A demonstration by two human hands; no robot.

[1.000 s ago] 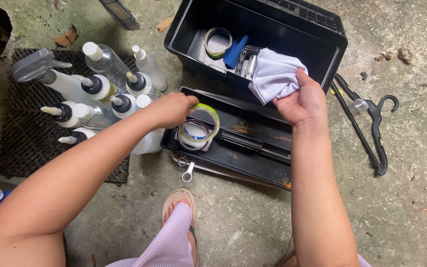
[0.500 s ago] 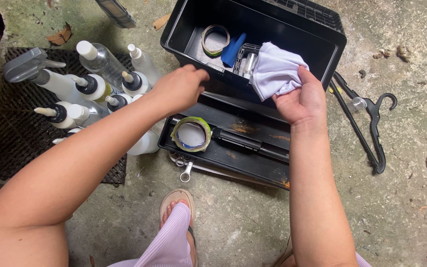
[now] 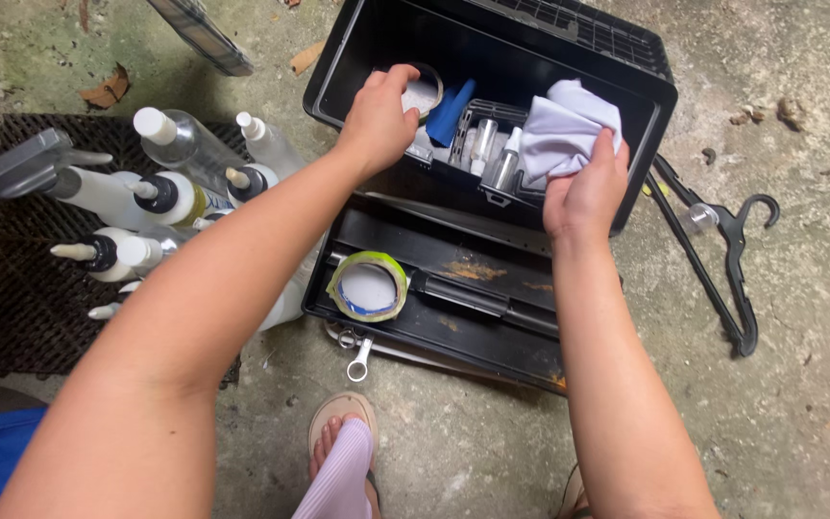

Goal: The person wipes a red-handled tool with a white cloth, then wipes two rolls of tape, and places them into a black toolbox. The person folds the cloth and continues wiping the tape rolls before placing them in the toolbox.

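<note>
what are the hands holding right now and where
Right hand grips the white cloth by its lower edge; left hand reaches into the toolbox, hold unclear.

The floor is rough grey concrete (image 3: 799, 404), stained green with moss toward the top left and scattered with dry brown leaves (image 3: 106, 89). A black rubber grid mat (image 3: 21, 288) lies on it at the left. Black plastic clothes hangers (image 3: 722, 259) lie on the concrete at the right. The light is soft and even.
</note>
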